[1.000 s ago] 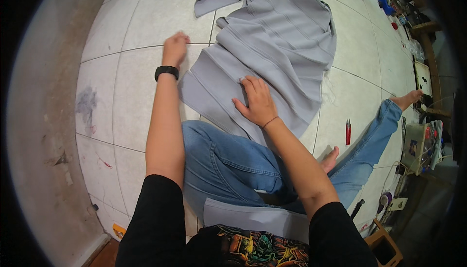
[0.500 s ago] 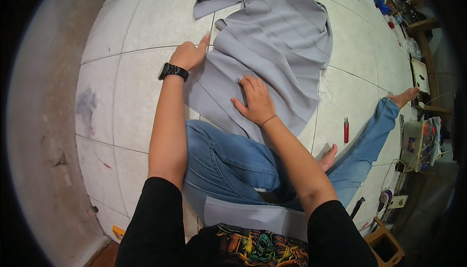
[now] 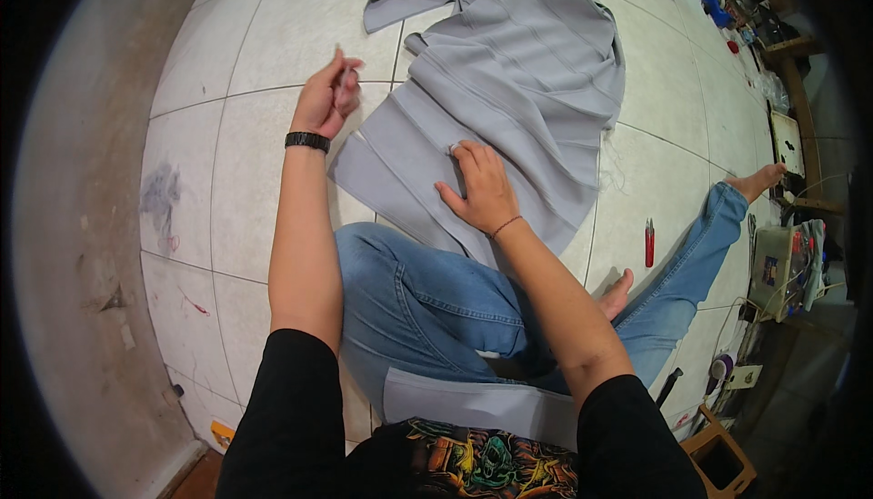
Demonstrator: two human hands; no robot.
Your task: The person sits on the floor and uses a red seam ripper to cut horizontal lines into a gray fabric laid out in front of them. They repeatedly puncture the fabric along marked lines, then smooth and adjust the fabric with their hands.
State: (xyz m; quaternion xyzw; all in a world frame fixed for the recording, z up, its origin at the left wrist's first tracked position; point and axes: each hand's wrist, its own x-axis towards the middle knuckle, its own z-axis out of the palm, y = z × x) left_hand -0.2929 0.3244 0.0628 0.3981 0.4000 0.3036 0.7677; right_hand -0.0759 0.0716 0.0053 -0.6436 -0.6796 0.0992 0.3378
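- Fingers: right hand flat, spread, pressing grey fabric, nothing gripped; left hand raised, fingertips pinched, contents too small to tell.
- One grey fabric on tiled floor, long axis running away up-right from its near corner; right hand on it, left hand just off its left edge.
- One smaller grey piece on lap.
- One black wristband.
- One red tool, right of fabric.

We count two bare hands, left and right, one grey pleated cloth, one black wristband, one small red cutter (lying on the tiled floor).
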